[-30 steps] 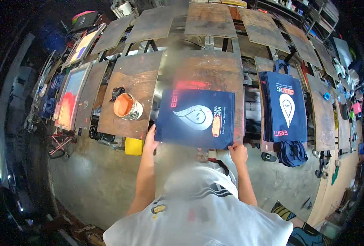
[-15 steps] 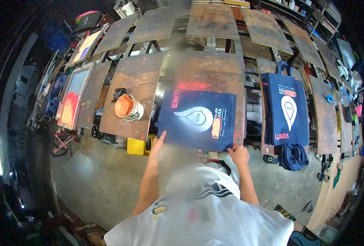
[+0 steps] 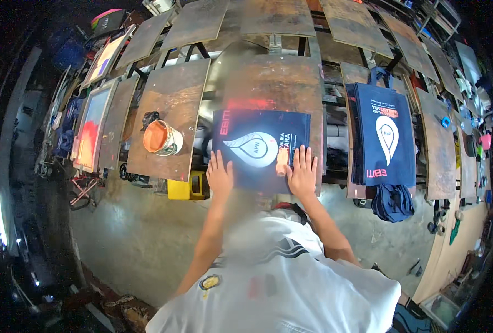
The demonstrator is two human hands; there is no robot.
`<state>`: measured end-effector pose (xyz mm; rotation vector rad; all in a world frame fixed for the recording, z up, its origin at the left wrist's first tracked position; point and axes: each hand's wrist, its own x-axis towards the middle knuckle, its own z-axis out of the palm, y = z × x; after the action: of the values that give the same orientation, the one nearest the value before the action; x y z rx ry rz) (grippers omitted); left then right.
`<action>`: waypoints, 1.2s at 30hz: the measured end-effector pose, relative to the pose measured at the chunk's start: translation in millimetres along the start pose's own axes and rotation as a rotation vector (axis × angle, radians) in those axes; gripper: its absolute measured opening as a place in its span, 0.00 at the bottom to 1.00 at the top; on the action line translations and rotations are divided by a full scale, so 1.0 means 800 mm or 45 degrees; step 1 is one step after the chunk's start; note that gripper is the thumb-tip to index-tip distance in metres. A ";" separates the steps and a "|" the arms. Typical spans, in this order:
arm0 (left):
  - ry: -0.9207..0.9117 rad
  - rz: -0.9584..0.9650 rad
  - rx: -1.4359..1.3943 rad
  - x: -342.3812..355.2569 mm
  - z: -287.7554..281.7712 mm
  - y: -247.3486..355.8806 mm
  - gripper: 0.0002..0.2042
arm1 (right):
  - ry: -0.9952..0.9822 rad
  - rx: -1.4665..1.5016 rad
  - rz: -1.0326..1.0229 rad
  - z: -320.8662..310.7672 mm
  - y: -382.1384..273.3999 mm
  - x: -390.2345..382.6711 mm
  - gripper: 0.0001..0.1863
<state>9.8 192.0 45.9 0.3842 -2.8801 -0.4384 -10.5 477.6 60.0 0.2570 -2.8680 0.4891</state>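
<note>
A dark blue fabric bag (image 3: 252, 176) with white, orange and red print lies flat on the stained wooden board (image 3: 280, 77) in front of me. On its left edge rests my left hand (image 3: 221, 173), palm down with the fingers stretched forward. My right hand (image 3: 302, 173) presses flat near the bag's right side, fingers slightly apart, beside the small orange printed patch. Neither hand grips the fabric. A blurred vertical smear covers part of the bag's left half and the board behind it.
On the board to the left stands a bucket of orange paint (image 3: 163, 138), with a crumpled black thing (image 3: 150, 118) behind it. Several printed bags lie stacked (image 3: 384, 158) on the right board. A framed screen (image 3: 95, 125) with red ink leans far left. Below is a yellow crate (image 3: 180, 190).
Both hands have let go of the bag's near corners and moved forward onto its surface, fingers now stretched flat. The whole view has shifted slightly.
</note>
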 end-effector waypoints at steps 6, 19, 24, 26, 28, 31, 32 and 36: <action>-0.200 -0.151 -0.293 0.011 -0.005 -0.012 0.28 | -0.036 -0.094 0.004 0.006 0.006 -0.002 0.37; 0.001 -0.292 -0.315 0.007 0.023 -0.040 0.21 | -0.163 -0.136 -0.074 0.005 0.012 0.013 0.42; -0.039 -0.402 -0.322 0.005 0.024 -0.031 0.21 | -0.163 -0.139 -0.097 0.001 0.015 0.012 0.43; 0.041 -0.429 -0.421 0.007 0.028 -0.050 0.24 | -0.160 -0.124 -0.125 0.000 0.011 0.013 0.43; -0.108 -0.606 -0.474 0.015 0.021 -0.059 0.29 | -0.162 -0.112 -0.143 0.000 0.010 0.011 0.44; -0.336 -0.671 -0.643 0.021 0.016 -0.061 0.39 | -0.211 -0.138 -0.121 0.002 0.013 0.006 0.43; -0.329 -0.679 -0.648 0.023 0.016 -0.060 0.39 | -0.207 -0.116 -0.092 0.003 0.013 0.005 0.43; -0.387 -0.604 -0.800 0.023 0.025 -0.084 0.37 | -0.273 -0.142 -0.055 0.002 0.003 0.010 0.43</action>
<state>2.4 130.0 8.9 0.9392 -2.6841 -1.5382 -19.1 477.8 59.9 0.3726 -3.0771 0.3085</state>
